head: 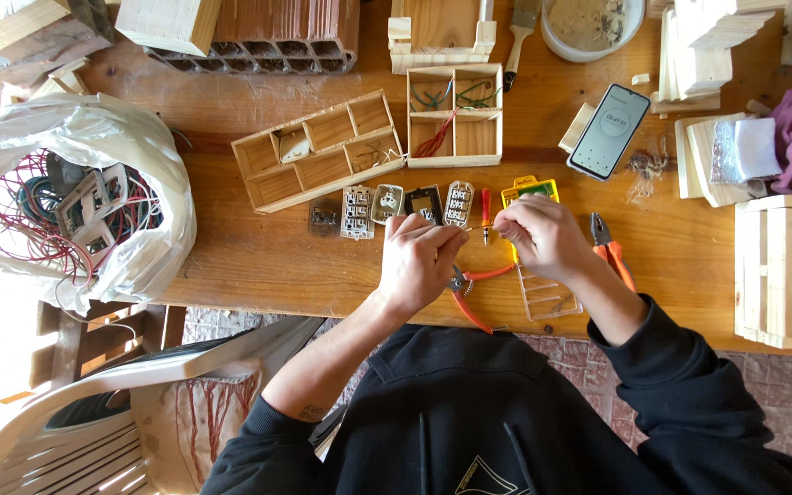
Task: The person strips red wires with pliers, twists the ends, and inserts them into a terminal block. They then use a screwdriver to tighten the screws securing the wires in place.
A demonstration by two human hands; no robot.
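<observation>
Counts on the table (pixel 258 257)

Two hands, left hand (pixel 417 261) and right hand (pixel 543 238), meet below a row of five switch modules (pixel 387 206). Above that row stand two divided wooden trays (pixel 318 151). Right of it lie two orange-handled pliers (pixel 609 243), one phone (pixel 609 130) and one small red screwdriver (pixel 486 209). Far left sits one plastic bag (pixel 130 257).

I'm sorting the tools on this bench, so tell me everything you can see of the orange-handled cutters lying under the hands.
The orange-handled cutters lie flat on the wooden table near its front edge, dark metal head partly hidden under the left hand. The two slim orange handles are spread apart, one pointing right, one toward the person. Whether the hand touches them is unclear.
</observation>
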